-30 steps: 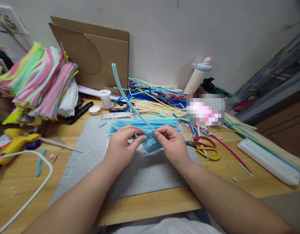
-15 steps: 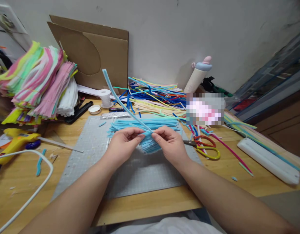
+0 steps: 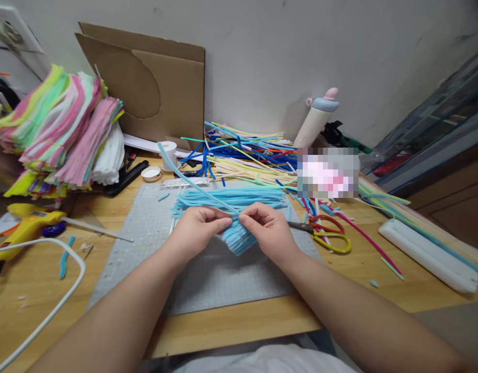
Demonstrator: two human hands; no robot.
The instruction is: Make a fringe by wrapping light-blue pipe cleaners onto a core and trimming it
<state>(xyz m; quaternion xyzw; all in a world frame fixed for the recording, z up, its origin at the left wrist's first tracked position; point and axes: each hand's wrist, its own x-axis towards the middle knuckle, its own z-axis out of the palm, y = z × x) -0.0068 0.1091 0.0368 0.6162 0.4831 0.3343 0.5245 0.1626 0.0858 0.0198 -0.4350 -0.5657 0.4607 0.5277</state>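
Both hands pinch a light blue woven piece of pipe cleaners (image 3: 239,239) above the cutting mat. My left hand (image 3: 202,228) is closed on its left edge, thumb on top. My right hand (image 3: 268,228) grips its upper right edge between thumb and forefinger. A long loose light blue pipe cleaner (image 3: 186,178) runs from the fingertips up to the left, its far end free in the air. Just behind the hands lies a pile of light blue pipe cleaners (image 3: 239,197) on the mat. Fingers hide part of the woven piece.
Scissors (image 3: 330,241) with red and yellow handles lie right of my right hand. A yellow glue gun (image 3: 29,223) with a white cable is at left. A grey cutting mat (image 3: 145,264) covers the middle. Behind are mixed pipe cleaners (image 3: 254,155), a bottle (image 3: 317,119) and cardboard (image 3: 177,88).
The loose pipe cleaner's free end has dropped lower and slightly left. The woven piece has tilted, its lower edge now further down between the hands. Both hands keep their pinch.
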